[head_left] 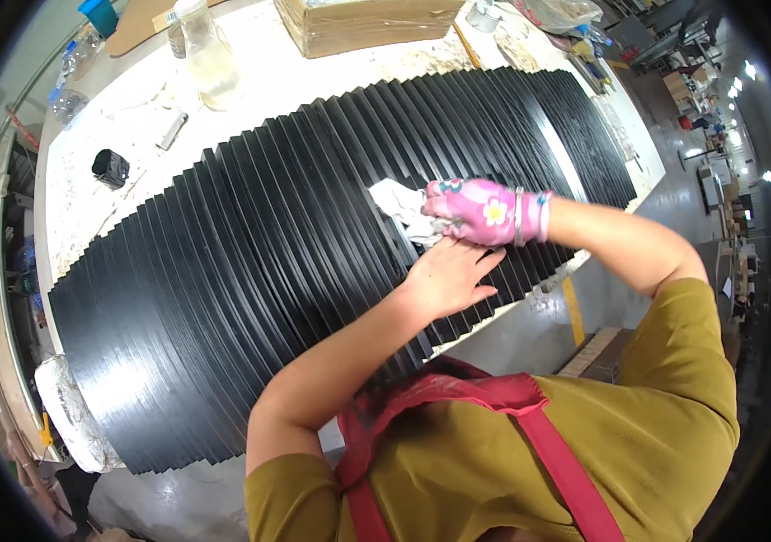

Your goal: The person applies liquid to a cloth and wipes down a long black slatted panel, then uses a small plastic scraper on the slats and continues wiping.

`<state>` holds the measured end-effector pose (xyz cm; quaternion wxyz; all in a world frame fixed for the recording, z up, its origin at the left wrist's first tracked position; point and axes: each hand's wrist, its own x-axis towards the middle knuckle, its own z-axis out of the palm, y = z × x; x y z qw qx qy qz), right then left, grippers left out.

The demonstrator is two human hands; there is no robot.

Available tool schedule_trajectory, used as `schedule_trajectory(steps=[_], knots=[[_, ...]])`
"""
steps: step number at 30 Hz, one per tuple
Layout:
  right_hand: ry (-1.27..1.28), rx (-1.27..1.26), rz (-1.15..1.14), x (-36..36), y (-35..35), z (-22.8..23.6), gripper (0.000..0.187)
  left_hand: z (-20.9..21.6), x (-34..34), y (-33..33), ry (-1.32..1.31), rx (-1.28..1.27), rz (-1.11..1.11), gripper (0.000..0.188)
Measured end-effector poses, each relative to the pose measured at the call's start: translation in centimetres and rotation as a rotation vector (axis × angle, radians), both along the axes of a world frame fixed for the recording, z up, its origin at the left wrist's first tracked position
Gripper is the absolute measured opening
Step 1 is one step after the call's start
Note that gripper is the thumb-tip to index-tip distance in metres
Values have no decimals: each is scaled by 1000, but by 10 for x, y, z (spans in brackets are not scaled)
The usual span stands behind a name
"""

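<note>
One jug (205,50), pale contents (215,83) inside; right hand (479,212) gripping cloth (401,206), left hand (447,277) spread.

- A brown cardboard box (376,29) on the far side of the white table (263,77)
- A clear, pale-topped jug (210,70) left of the box
- A dark container (111,169) on the table's left, a grey block (171,130) near it
- A blue cup (99,17), upper left
- A clear plastic bag (563,13), upper right
- A yellow stripe (573,312) on the grey floor (530,339)
</note>
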<state>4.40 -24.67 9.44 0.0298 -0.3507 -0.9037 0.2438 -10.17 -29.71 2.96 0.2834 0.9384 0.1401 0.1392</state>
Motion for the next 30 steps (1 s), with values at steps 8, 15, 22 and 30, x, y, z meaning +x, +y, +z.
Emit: schedule_trajectory(steps=[8, 15, 22, 30], knots=[[163, 374, -26, -36, 17, 20, 22, 28, -82, -10, -15, 171, 344, 58], [-90, 543, -341, -80, 134, -40, 22, 27, -87, -15, 17, 127, 307, 56], [-63, 529, -61, -62, 2, -42, 43, 13, -94, -16, 3, 74, 327, 58], [-129, 505, -457, -78, 170, -52, 15, 20, -87, -15, -31, 130, 306, 57]])
